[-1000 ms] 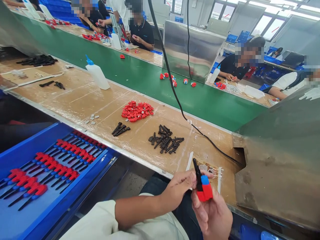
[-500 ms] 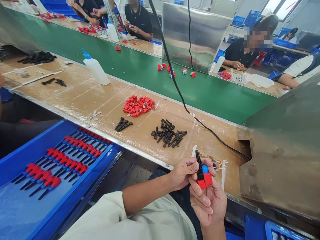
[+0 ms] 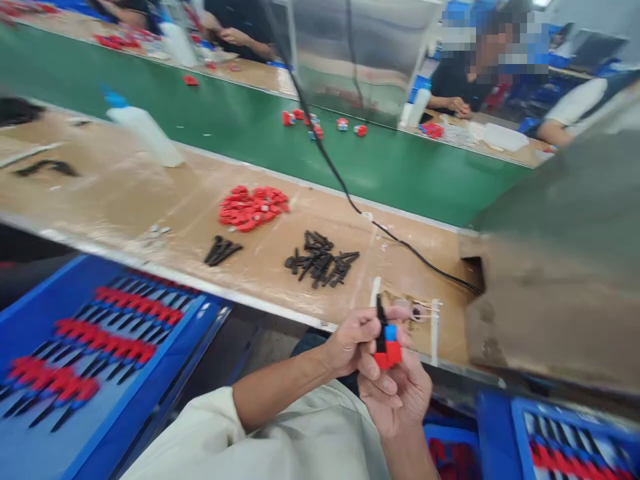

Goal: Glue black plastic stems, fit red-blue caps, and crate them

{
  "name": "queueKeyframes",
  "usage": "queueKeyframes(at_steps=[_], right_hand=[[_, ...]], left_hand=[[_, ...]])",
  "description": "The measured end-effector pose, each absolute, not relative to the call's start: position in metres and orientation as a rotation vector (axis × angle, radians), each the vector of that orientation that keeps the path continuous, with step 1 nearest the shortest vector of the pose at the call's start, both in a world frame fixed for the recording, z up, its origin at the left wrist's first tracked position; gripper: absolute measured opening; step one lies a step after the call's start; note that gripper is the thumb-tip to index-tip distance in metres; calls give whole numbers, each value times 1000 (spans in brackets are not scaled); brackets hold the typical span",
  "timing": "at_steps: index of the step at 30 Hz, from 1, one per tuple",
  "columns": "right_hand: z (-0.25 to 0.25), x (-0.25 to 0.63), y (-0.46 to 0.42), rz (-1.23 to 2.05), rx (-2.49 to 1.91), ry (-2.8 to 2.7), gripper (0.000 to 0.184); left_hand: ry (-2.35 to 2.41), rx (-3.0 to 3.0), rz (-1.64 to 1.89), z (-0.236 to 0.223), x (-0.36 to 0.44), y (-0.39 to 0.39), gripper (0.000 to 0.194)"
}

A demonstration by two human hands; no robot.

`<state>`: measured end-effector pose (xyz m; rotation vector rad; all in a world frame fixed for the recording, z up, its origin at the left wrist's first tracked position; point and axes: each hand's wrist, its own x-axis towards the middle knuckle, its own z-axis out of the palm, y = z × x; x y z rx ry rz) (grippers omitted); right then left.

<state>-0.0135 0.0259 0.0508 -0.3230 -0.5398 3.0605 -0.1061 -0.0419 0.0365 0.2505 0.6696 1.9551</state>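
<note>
Close to the table's front edge, my hands hold a small red, blue and black plastic part [image 3: 393, 353] between them. Its narrow black piece [image 3: 381, 325] points upward, with the blue and red blocks beside it. My left hand [image 3: 350, 341] is closed, thumb and fingers pinching the black piece from the left. From below and the right, my right hand [image 3: 400, 393] is closed around the red and blue blocks. Fingers hide some of the part, and I cannot tell whether the black piece is fixed to the blocks.
On the table lie a red parts pile [image 3: 254, 208], a black parts pile [image 3: 320, 260] and a smaller black group [image 3: 221, 250]. A white bottle [image 3: 147, 133] leans by the green belt [image 3: 240, 133]. A cable [image 3: 417, 259] crosses the table. Blue trays [image 3: 75, 263] [image 3: 517, 433] hold assembled parts. Co-workers sit opposite.
The view has turned right and down, so the scene has shifted left and more of the right-hand blue trays shows. Both hands keep nearly the same hold on the plastic part.
</note>
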Motion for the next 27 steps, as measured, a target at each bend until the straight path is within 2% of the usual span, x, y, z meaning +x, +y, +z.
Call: queueKeyframes(at_steps=[3, 6, 9, 11, 13, 14, 18, 22, 27], right_hand=[[45, 0, 20, 3126, -348, -721, 43], [41, 34, 31, 3104, -264, -1024, 60], [46, 107, 47, 2700, -561, -1259, 69], [54, 171, 64, 2145, -986, -1403, 74], [59, 235, 90, 1411, -1552, -1575, 71], [61, 264, 108, 1240, -1676, -1580, 67], [59, 348, 189, 788, -2016, -1640, 54], [46, 386, 254, 415, -2238, -1855, 35], [17, 410, 300, 142, -2275, -2245, 34]], left_hand=[[722, 331, 1921, 28, -92, -58, 53], [770, 477, 1833, 21, -86, -64, 65], [751, 637, 1701, 21, -77, -59, 68], [744, 686, 1592, 25, -70, -55, 64], [728, 711, 1480, 28, -64, -51, 60], [716, 727, 1423, 28, -62, -49, 59], [666, 822, 1297, 23, -59, -44, 54], [694, 876, 1249, 8, -52, -43, 53], [795, 728, 1200, -6, -32, -35, 65]])
